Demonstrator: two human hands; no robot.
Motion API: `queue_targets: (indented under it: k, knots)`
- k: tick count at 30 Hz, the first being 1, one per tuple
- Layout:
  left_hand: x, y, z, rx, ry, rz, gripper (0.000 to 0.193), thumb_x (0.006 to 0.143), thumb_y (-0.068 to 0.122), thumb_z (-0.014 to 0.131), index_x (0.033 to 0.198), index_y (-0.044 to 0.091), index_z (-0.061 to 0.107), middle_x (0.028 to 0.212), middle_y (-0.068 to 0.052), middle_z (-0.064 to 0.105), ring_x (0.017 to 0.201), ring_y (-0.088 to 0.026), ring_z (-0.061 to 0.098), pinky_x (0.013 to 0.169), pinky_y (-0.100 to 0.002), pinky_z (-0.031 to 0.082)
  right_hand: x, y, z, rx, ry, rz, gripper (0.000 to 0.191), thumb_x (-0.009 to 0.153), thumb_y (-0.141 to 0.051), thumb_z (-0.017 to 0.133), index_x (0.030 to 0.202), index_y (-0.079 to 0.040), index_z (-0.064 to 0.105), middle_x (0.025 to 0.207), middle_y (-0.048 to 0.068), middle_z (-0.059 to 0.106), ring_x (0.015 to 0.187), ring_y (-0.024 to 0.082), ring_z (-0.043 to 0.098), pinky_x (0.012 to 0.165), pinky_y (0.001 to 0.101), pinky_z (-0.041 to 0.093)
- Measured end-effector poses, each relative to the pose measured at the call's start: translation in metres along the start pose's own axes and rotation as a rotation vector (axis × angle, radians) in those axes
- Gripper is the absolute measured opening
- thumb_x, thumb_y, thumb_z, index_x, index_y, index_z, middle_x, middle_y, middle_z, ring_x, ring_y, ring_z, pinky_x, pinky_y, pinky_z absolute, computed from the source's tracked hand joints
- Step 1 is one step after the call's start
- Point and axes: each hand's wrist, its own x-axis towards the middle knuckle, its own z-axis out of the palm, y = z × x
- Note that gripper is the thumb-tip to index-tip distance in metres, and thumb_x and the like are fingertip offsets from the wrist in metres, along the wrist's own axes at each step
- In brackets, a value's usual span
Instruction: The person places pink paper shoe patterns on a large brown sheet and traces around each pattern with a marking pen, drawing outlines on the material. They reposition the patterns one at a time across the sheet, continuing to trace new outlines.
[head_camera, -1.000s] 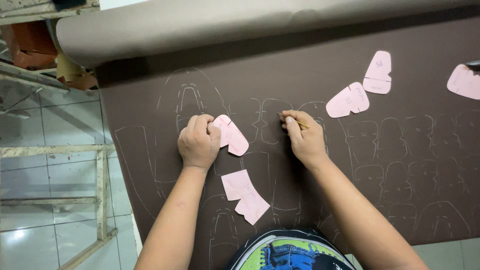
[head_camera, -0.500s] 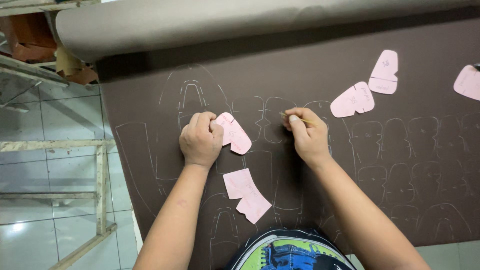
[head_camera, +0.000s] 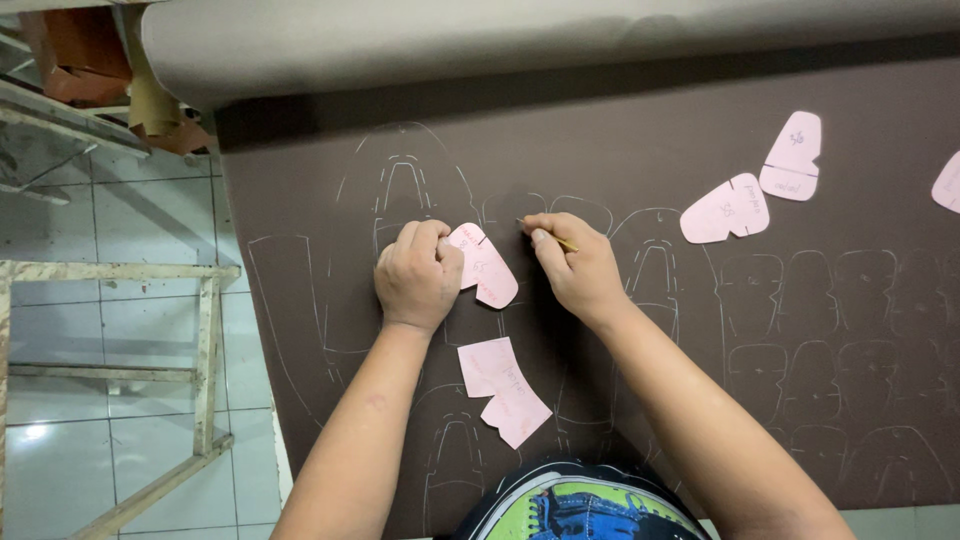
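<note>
Head view: left hand (head_camera: 415, 275) half covers pink template (head_camera: 482, 265).

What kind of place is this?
Probably a shoe or leather-goods cutting workshop: a dark brown sheet unrolled from a roll, covered in traced outlines, pink paper patterns, and the right hand tracing with a pencil.

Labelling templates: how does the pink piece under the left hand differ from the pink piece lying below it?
The held template is pinned under the left hand and partly covered; the lower template lies loose, untouched and fully visible. The held one has rounded edges, the lower one straighter edges. Both are pink, flat on the brown sheet.
</note>
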Motion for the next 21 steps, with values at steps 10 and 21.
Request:
queue_targets:
  k: [10, 21]
  knots:
    - [0.003, 0.000, 0.000, -0.010, -0.008, 0.002, 0.007, 0.083, 0.007, 0.064, 0.089, 0.009, 0.066, 0.083, -0.009, 0.064, 0.069, -0.032, 0.063, 0.067, -0.044, 0.050, -0.004, 0.008, -0.007, 0.028, -0.017, 0.059, 0.017, 0.100, -0.007, 0.055, 0.104, 0.000, 0.071, 0.095, 0.008, 0.073, 0.086, 0.016, 0.071, 0.081, 0.0298, 0.057]
    - [0.002, -0.020, 0.016, -0.033, -0.010, -0.013, 0.016, 0.087, 0.015, 0.061, 0.100, 0.011, 0.069, 0.098, -0.012, 0.071, 0.086, -0.036, 0.069, 0.076, -0.046, 0.055, -0.128, 0.040, -0.094, -0.236, 0.189, 0.125, 0.027, 0.094, -0.004, 0.055, 0.118, -0.007, 0.067, 0.105, 0.008, 0.067, 0.085, 0.020, 0.067, 0.079, 0.0325, 0.055]
